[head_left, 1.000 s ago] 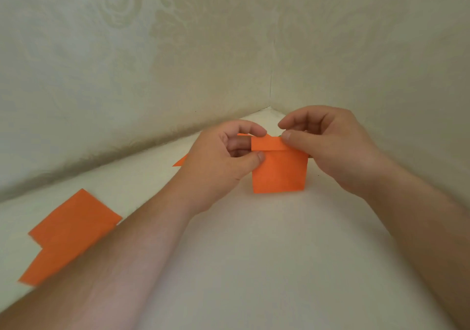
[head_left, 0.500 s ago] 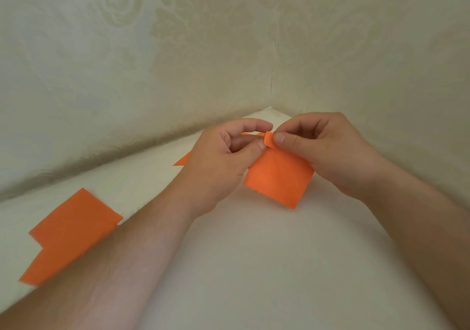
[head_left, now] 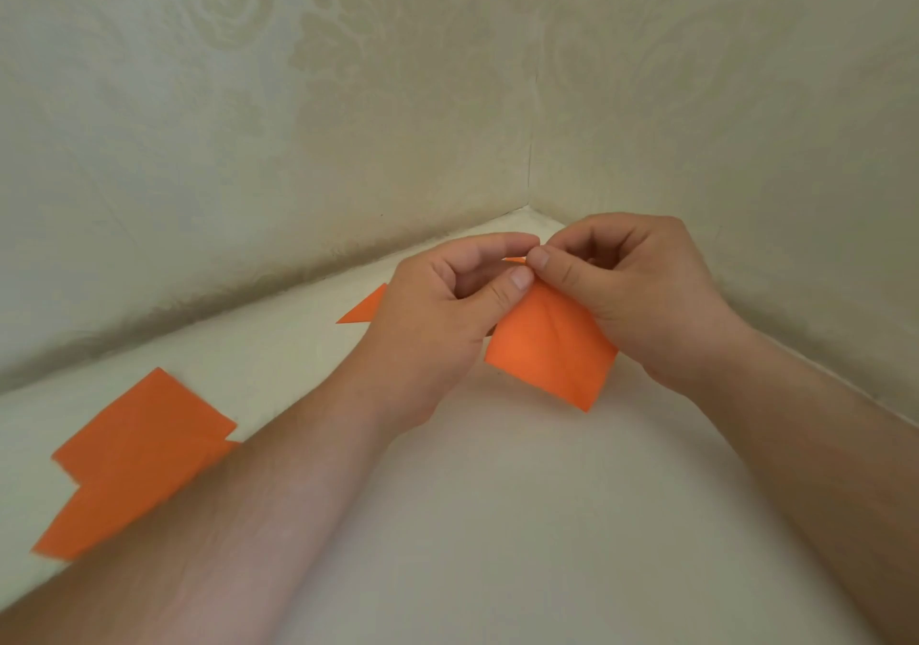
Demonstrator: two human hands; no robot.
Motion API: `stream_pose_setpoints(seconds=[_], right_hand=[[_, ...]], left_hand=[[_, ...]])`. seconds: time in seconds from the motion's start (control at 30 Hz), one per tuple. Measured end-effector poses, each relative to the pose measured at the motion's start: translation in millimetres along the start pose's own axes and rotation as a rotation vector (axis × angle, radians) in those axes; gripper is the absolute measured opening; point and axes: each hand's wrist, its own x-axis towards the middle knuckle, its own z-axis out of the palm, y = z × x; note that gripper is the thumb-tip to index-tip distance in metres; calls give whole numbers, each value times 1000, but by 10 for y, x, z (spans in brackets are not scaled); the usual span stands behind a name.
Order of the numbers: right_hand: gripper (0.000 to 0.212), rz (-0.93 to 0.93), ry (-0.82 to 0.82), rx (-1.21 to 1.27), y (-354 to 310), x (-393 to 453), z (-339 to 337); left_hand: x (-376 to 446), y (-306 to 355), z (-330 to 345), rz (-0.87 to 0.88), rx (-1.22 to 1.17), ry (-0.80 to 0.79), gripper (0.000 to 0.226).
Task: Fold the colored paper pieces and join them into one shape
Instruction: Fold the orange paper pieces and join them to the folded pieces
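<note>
**Both hands pinch the top of an orange paper piece**

The folded orange paper piece [head_left: 549, 351] hangs tilted like a diamond above the white tabletop [head_left: 497, 520], its lowest corner pointing down and slightly right; its face is plain orange, with a faint crease running down it; a thin orange edge shows above the thumbs. The left hand [head_left: 437, 316] pinches its upper corner between thumb and curled forefinger; the right hand [head_left: 641, 291] pinches the same corner just beside it, thumbs nearly touching. Relative to the held piece: an orange paper triangle tip [head_left: 365, 308] shows to the left, behind the left hand, lying on the tabletop; two overlapping orange paper sheets [head_left: 134, 460] lie well apart to the lower left, partly under the left forearm; the patterned wallpaper corner [head_left: 532, 122] rises behind it.
</note>
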Motion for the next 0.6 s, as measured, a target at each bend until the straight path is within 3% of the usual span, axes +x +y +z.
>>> stream_pose_setpoints(seconds=[0.13,0.37,0.6], right_hand=[[6,-2,-13,-8,-15,0,-1],[24,-12,-72,31,-7,-9,-3],[17,-62,-109,63,-24,21,-74]], left_hand=[[14,5,-10,-18,-21,45,23],[21,24,-40,16,7,73,14],[3,79,-70,86,126,65,13]])
